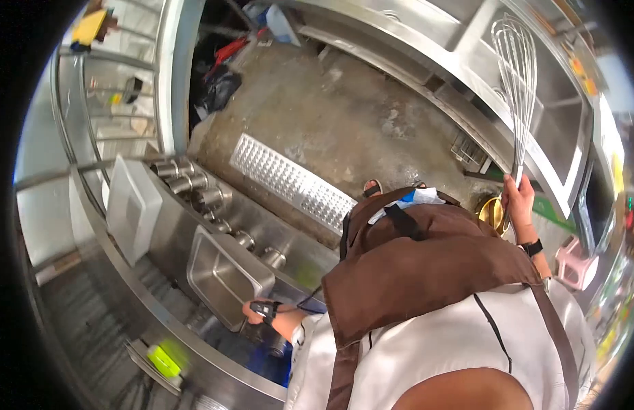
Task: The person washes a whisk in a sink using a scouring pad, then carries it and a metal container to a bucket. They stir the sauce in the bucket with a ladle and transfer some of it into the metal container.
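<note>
My right hand (pixel 518 199) is closed round the handle of a large wire balloon whisk (pixel 516 68), held upright out to my right. Its wire loops spread out beyond the hand, above the steel sink edge. On the other side, my left hand (pixel 254 311), with a dark device strapped at the wrist, is closed at the lower corner of a deep stainless steel pan (pixel 218 263). The pan is tilted on its side in the steel trough, and its open inside faces up. My left fingertips are partly hidden behind the rim.
Steel cups (pixel 208 198) line the trough beside a white plastic tub (pixel 134 208). A perforated metal strip (pixel 290 181) lies on the wet floor (pixel 331 116). Steel sinks (pixel 433 24) run along the far right. A pink stool (pixel 576 263) and a gold-coloured bowl (pixel 491 213) are near my right arm.
</note>
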Motion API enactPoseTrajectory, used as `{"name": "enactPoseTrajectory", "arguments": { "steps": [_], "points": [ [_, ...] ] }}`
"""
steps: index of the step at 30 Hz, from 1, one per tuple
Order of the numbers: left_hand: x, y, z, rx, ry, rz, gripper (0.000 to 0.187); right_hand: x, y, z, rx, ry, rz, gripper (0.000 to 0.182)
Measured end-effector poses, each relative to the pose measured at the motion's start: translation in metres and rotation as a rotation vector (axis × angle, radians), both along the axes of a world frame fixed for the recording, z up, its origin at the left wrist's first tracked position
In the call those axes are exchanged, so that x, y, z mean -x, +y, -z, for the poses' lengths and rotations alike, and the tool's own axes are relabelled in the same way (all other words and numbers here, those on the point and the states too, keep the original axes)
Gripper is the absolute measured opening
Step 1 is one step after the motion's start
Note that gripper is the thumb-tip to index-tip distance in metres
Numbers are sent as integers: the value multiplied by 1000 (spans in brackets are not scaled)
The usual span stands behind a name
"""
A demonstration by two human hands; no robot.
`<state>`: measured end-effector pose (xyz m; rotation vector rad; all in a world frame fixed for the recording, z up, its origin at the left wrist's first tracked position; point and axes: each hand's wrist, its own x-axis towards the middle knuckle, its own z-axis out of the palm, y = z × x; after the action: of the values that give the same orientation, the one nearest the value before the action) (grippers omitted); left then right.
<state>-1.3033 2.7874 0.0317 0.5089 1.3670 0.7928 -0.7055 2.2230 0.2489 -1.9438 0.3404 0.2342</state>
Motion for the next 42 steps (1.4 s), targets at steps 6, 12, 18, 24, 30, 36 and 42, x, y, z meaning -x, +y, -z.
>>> {"name": "enactPoseTrajectory", "arguments": {
  "steps": [6,12,18,24,30,36,42],
  "points": [
    [-88,56,-28,-594,130,2,22,4,-14,-2,-95,-40,45,19],
    [-390,-85,-256,-1259,579,-61,34,30,-80,13,15,-62,186,15],
    [-517,-168,-356,-1578,430,-11,47,61,-134,11,0,-107,381,17],
    [-618,-217,-417,-2117,223,122,12,103,-162,-8,-147,-129,660,18],
    [-700,-292,-424,-2216,-2,165,26,151,-169,8,-156,-189,952,19],
    [-777,-309,-411,-2503,-262,78,19,205,-129,-6,37,-183,1265,18],
    [-814,-379,-398,-2249,-735,380,16,283,-68,-8,-29,-125,1620,19]
  ]
}}
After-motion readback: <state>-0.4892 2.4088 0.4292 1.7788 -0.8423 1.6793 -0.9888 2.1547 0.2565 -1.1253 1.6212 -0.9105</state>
